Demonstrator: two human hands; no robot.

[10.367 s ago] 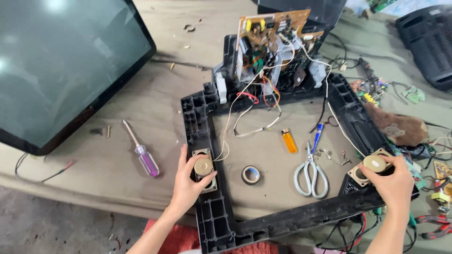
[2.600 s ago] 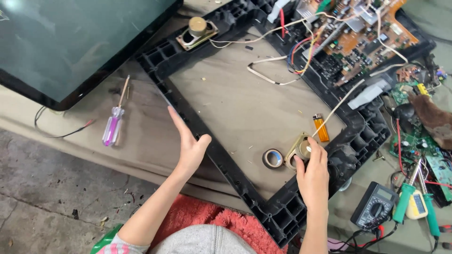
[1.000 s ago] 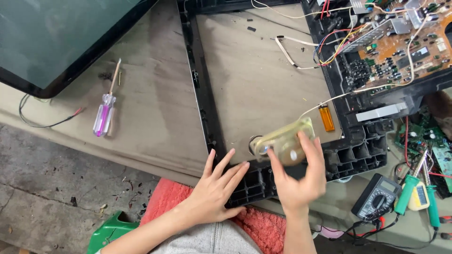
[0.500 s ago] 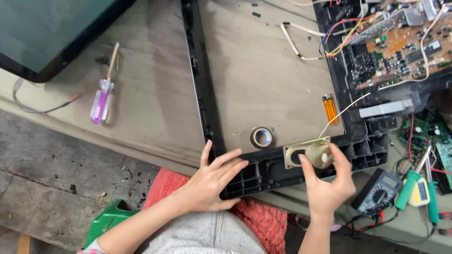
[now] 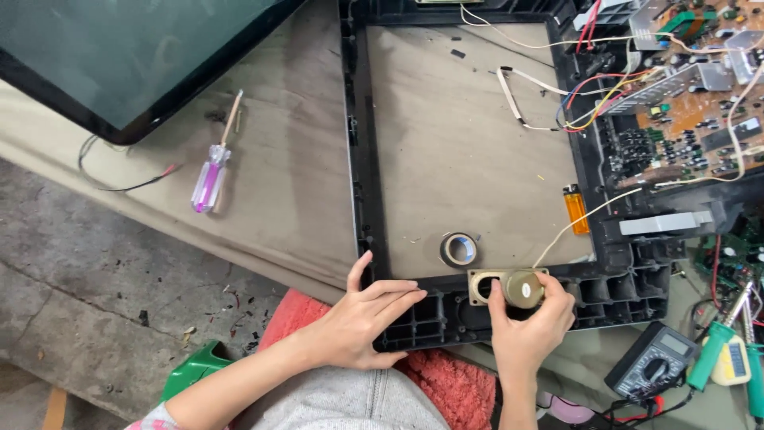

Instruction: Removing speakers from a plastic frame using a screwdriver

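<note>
At the near edge of the tabletop (image 5: 286,207), the left hand (image 5: 368,317) lies spread flat on the black plastic frame (image 5: 362,191). The right hand (image 5: 527,325) pinches a small brass-coloured speaker (image 5: 513,288) over the frame's lower rail, seemingly not yet seated, its white wire (image 5: 589,216) running toward two o'clock. Just beyond sit a tape roll (image 5: 459,249) and an orange lighter (image 5: 576,210). A purple-handled screwdriver (image 5: 212,171) lies at ten o'clock. No legible labels show.

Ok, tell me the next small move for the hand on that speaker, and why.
Probably press the speaker down square into the black frame: the right hand holds it over the bottom rail, the left hand braces that rail.
</note>
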